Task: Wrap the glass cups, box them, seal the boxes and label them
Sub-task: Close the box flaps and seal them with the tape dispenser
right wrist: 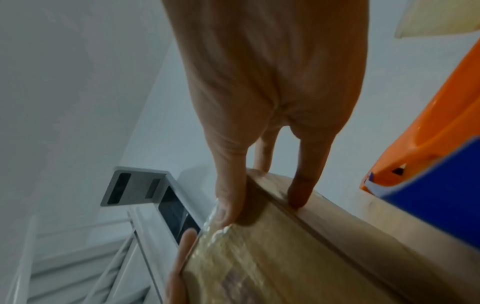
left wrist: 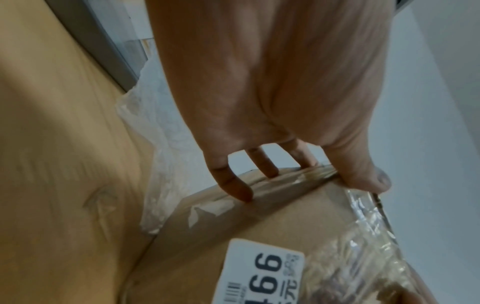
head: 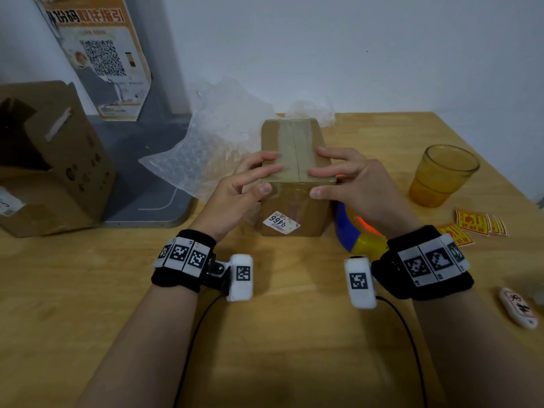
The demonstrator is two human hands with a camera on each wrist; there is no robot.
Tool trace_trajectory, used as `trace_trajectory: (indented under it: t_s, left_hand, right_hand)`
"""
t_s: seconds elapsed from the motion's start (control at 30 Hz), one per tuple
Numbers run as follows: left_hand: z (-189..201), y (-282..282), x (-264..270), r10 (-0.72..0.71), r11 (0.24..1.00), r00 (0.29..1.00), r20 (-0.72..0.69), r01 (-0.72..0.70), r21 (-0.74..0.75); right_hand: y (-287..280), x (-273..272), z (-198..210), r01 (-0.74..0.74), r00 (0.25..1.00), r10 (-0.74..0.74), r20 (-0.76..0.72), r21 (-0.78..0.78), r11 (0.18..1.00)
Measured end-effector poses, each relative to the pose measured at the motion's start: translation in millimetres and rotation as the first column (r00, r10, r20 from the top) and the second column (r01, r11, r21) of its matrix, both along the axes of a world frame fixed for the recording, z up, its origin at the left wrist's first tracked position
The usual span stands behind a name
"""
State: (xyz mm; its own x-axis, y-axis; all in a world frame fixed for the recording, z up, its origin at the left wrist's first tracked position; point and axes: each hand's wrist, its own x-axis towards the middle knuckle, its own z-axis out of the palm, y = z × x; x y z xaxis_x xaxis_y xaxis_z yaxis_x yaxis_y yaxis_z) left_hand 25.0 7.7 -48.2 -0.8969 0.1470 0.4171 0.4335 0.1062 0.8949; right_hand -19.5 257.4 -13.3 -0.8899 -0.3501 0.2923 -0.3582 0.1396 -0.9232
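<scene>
Matt cardboard box (head: 294,201) under glossy clear tape (head: 295,142) — smooth, pale wooden table (head: 265,348).

The right hand (head: 357,184) hides most of the tape dispenser (head: 357,235).

Bare wooden tabletop (head: 279,334) nearest the person: open passage. Bubble wrap (head: 212,142) crowds small cardboard box (head: 294,207) on left & behind; tape dispenser (head: 353,231) touches its right. Amber glass cup (head: 441,175) & stickers (head: 477,222) farther right.
</scene>
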Motion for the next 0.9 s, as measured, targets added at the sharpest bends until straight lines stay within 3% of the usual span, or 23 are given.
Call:
trace_trajectory:
  t_s: [0.43,0.67,0.77,0.9]
  left_hand:
    - [-11,10,-1,-0.031,0.984,0.999,0.007,0.029,0.178]
    - [-3,11,9,-0.009,0.981,0.996,0.086,-0.008,0.196]
    - [6,18,17,0.067,0.985,0.991,0.112,-0.084,0.153]
    - [22,33,20,0.308,0.951,0.945,0.107,-0.311,0.005]
  right_hand:
    - [13,-7,-10,-0.119,0.982,0.142,0.126,-0.173,0.978]
    - [15,7,-2,-0.116,0.965,0.142,0.219,-0.128,0.985]
    - [15,21,7,-0.106,0.956,0.116,0.269,-0.053,0.993]
    - [13,35,12,0.003,0.977,-0.016,0.212,0.06,0.998]
